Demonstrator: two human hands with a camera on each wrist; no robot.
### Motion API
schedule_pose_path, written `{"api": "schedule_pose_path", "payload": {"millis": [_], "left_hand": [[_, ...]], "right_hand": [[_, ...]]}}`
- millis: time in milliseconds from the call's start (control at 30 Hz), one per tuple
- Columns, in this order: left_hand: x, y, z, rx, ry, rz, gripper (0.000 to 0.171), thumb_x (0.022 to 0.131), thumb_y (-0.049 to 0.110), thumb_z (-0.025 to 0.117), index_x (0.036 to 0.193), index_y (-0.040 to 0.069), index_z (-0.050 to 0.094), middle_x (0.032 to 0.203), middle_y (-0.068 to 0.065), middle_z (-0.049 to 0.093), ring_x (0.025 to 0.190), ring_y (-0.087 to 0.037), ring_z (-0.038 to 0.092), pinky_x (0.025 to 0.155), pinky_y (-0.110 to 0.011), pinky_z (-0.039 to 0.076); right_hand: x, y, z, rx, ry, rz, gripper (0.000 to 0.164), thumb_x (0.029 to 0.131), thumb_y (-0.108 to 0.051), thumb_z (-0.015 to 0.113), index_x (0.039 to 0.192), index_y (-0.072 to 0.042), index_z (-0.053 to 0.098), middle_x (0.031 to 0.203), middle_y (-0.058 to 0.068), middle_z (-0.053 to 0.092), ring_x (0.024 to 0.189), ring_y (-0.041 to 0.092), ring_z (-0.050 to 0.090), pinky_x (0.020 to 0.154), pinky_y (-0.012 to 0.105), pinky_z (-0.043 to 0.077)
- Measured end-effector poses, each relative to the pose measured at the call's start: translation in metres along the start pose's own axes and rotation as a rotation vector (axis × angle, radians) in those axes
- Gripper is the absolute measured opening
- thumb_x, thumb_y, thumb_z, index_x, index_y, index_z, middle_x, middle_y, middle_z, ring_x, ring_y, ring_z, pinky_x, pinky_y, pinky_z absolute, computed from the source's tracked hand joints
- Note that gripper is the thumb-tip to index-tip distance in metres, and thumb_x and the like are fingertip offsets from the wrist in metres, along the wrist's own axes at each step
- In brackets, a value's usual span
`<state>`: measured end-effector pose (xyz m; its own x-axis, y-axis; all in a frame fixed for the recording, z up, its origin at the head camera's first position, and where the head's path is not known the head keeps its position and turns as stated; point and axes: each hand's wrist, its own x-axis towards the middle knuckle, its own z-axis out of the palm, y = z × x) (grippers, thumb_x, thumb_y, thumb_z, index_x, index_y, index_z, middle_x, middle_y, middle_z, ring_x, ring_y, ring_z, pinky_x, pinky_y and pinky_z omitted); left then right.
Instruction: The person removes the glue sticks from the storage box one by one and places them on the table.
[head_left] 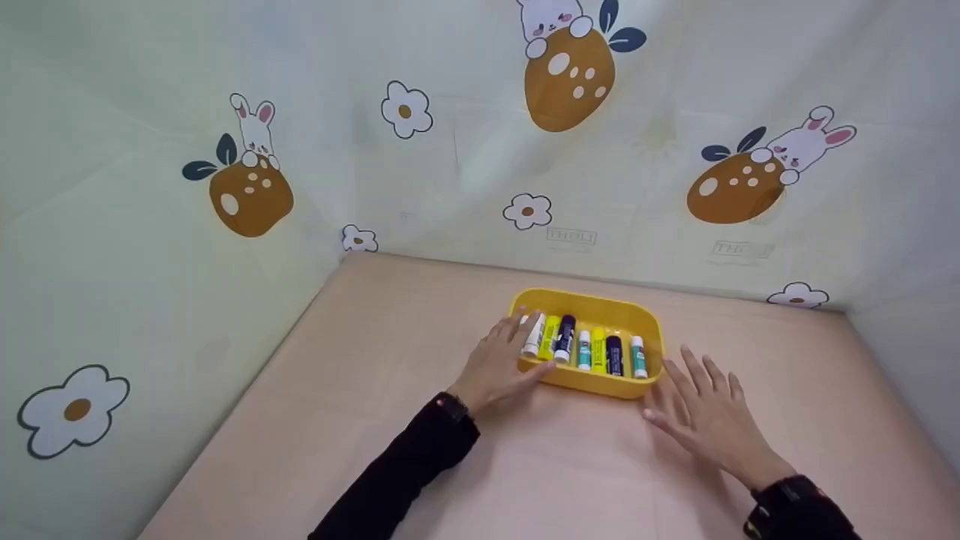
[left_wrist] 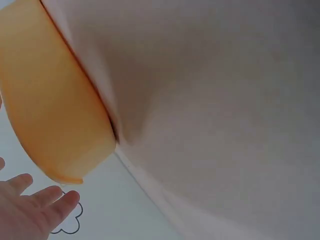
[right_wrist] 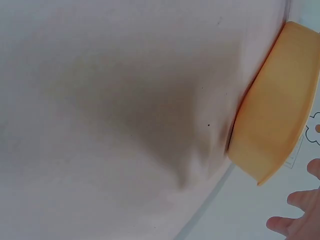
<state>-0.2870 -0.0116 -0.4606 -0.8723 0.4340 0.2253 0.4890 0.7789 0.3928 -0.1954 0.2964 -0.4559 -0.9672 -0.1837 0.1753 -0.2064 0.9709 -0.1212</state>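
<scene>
A yellow tray (head_left: 600, 385) stands on the table with several glue sticks lying side by side in it. From the left they include a white one (head_left: 533, 337), a yellow one (head_left: 549, 339) and a dark blue one (head_left: 565, 337); a teal-and-white one (head_left: 638, 357) lies apart at the right end. My left hand (head_left: 499, 367) reaches over the tray's left end, fingers extended, thumb along the front rim. Off the right front corner, my right hand (head_left: 709, 420) spreads its fingers and holds nothing. Both wrist views show the tray's outer wall (left_wrist: 55, 100) near the fingers.
Under the tray spreads a pale pink tabletop (head_left: 360, 360). A light curtain (head_left: 450, 165) printed with rabbits, brown strawberries and flowers rises behind the table and along its sides. The tray sits near the table's back edge.
</scene>
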Motion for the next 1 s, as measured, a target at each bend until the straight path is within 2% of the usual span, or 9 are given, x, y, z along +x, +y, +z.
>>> {"api": "schedule_pose_path", "payload": {"millis": [100, 233, 400, 533, 633, 733, 800, 933, 1000], "left_hand": [[0.004, -0.004, 0.003, -0.142, -0.034, -0.081, 0.086, 0.085, 0.066, 0.043, 0.15, 0.026, 0.003, 0.158, -0.005, 0.005, 0.143, -0.029, 0.016, 0.11, -0.053, 0.023], [0.011, -0.01, 0.006, -0.364, -0.035, -0.177, 0.092, 0.084, 0.066, 0.047, 0.15, 0.024, -0.001, 0.157, -0.007, 0.004, 0.143, -0.028, 0.015, 0.111, -0.051, 0.021], [0.019, -0.016, 0.008, -0.617, -0.024, -0.308, 0.096, 0.083, 0.064, 0.051, 0.151, 0.02, -0.002, 0.156, -0.01, 0.011, 0.143, -0.027, 0.016, 0.113, -0.048, 0.016], [0.023, -0.02, 0.01, -0.739, -0.016, -0.378, 0.098, 0.083, 0.063, 0.053, 0.151, 0.016, -0.001, 0.153, -0.016, 0.02, 0.142, -0.029, 0.019, 0.114, -0.047, 0.016], [0.024, -0.025, 0.011, -0.797, -0.031, -0.413, 0.1, 0.082, 0.064, 0.053, 0.15, 0.013, 0.001, 0.15, -0.019, 0.027, 0.139, -0.029, 0.025, 0.114, -0.045, 0.018], [0.026, -0.029, 0.011, -0.787, -0.064, -0.44, 0.095, 0.085, 0.06, 0.052, 0.15, 0.01, 0.004, 0.15, -0.02, 0.027, 0.139, -0.029, 0.026, 0.114, -0.044, 0.019], [0.028, -0.03, 0.011, -0.775, -0.088, -0.456, 0.085, 0.089, 0.053, 0.051, 0.149, 0.009, 0.012, 0.148, -0.019, 0.031, 0.137, -0.028, 0.031, 0.112, -0.043, 0.024], [0.031, -0.031, 0.008, -0.748, -0.099, -0.481, 0.057, 0.094, 0.034, 0.052, 0.14, 0.006, 0.034, 0.134, -0.016, 0.048, 0.114, -0.022, 0.052, 0.093, -0.034, 0.045], [0.032, -0.031, 0.007, -0.738, -0.081, -0.494, 0.045, 0.093, 0.026, 0.053, 0.131, 0.005, 0.043, 0.121, -0.013, 0.055, 0.098, -0.018, 0.056, 0.08, -0.027, 0.049]], "right_hand": [[-0.002, 0.002, 0.001, -0.009, 0.012, 0.006, 0.088, 0.083, -0.067, 0.046, 0.144, -0.006, 0.03, 0.153, 0.021, 0.014, 0.135, 0.048, 0.016, 0.103, 0.069, 0.009], [-0.004, 0.004, 0.004, -0.016, 0.022, 0.012, 0.088, 0.083, -0.068, 0.046, 0.143, -0.005, 0.032, 0.152, 0.022, 0.016, 0.134, 0.049, 0.018, 0.103, 0.069, 0.01], [-0.008, 0.006, 0.006, -0.019, 0.009, 0.023, 0.088, 0.083, -0.067, 0.045, 0.143, -0.005, 0.032, 0.152, 0.023, 0.016, 0.134, 0.049, 0.018, 0.102, 0.07, 0.009], [-0.011, 0.008, 0.008, -0.029, 0.001, 0.035, 0.087, 0.084, -0.067, 0.045, 0.143, -0.005, 0.031, 0.152, 0.023, 0.016, 0.134, 0.049, 0.018, 0.102, 0.07, 0.009], [-0.012, 0.009, 0.009, -0.026, 0.006, 0.037, 0.086, 0.084, -0.067, 0.045, 0.143, -0.006, 0.032, 0.152, 0.023, 0.018, 0.134, 0.049, 0.02, 0.102, 0.07, 0.01], [-0.014, 0.01, 0.011, -0.02, 0.005, 0.042, 0.085, 0.084, -0.066, 0.046, 0.143, -0.007, 0.033, 0.152, 0.022, 0.019, 0.134, 0.048, 0.02, 0.102, 0.069, 0.01], [-0.013, 0.011, 0.012, -0.018, -0.004, 0.045, 0.086, 0.084, -0.067, 0.045, 0.144, -0.007, 0.032, 0.152, 0.023, 0.018, 0.134, 0.049, 0.019, 0.102, 0.07, 0.01], [-0.013, 0.012, 0.014, -0.014, -0.011, 0.047, 0.086, 0.084, -0.068, 0.043, 0.143, -0.006, 0.032, 0.151, 0.024, 0.018, 0.134, 0.049, 0.019, 0.102, 0.07, 0.01], [-0.012, 0.011, 0.016, -0.014, -0.007, 0.043, 0.086, 0.084, -0.069, 0.042, 0.143, -0.006, 0.033, 0.151, 0.024, 0.019, 0.134, 0.049, 0.02, 0.102, 0.07, 0.011]]}}
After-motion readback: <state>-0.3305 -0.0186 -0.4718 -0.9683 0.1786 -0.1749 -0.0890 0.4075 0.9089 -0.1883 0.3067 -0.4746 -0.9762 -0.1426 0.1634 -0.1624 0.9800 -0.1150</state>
